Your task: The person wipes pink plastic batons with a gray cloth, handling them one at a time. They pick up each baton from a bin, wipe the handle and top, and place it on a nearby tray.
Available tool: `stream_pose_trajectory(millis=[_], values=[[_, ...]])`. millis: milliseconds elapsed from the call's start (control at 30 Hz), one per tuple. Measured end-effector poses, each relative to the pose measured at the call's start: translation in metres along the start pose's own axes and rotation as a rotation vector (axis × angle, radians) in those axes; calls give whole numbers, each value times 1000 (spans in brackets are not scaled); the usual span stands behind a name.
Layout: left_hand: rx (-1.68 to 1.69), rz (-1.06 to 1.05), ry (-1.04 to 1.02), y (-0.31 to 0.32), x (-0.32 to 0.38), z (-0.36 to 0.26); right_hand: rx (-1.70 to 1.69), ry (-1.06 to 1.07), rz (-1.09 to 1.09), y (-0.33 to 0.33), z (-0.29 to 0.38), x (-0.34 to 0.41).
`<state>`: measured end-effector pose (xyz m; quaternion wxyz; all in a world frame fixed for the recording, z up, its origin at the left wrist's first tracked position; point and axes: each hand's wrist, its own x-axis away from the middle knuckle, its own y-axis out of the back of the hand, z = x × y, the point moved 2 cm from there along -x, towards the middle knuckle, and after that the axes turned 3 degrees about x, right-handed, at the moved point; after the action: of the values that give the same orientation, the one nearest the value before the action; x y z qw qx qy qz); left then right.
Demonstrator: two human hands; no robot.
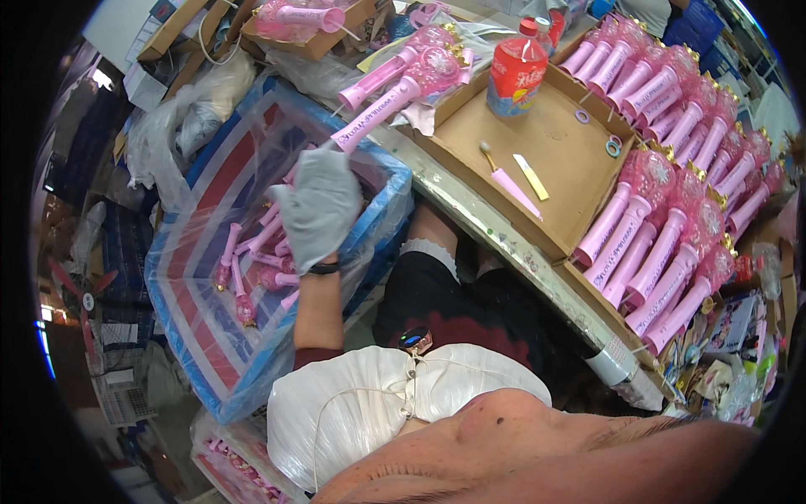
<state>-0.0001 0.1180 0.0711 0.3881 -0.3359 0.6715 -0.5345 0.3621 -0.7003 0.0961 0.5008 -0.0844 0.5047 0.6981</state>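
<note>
My left hand (pixel 321 205), in a grey-white glove and slightly blurred, is over a large lined bag (pixel 208 334) with blue edges and red, white and blue stripes. Its fingertips are at the handle end of a pink toy wand (pixel 378 113) and appear to grip it; the exact grasp is hidden. This wand has printed writing, a clear pink head and a gold crown. Beside it on the table lies another pink wand (pixel 381 79). Below my hand, several loose pink wands (pixel 271 242) lie inside the bag. My right hand is out of view.
A shallow cardboard tray (pixel 453 120) on the table (pixel 497 233) holds a drink bottle (pixel 516 72), a brush (pixel 504 183), a yellow-handled cutter (pixel 532 177) and tape rolls (pixel 612 146). Wands (pixel 667 252) line the right side. A fan (pixel 87 301) stands far left.
</note>
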Motion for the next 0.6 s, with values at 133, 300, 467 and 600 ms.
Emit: stream_pose_trajectory(millis=[133,300,467,600], values=[[-104,52,-189,19,-6,-53,-484,369,239,7,175,96],[168,-250,-204,63,-6,-77,-985,1226,802,45,413,354],[78,-96,-206,75,-1,-79,-1556,1562,918,152,585,556],[257,-319,-155,83,-2,-72,-971,1755,823,176,663,666]])
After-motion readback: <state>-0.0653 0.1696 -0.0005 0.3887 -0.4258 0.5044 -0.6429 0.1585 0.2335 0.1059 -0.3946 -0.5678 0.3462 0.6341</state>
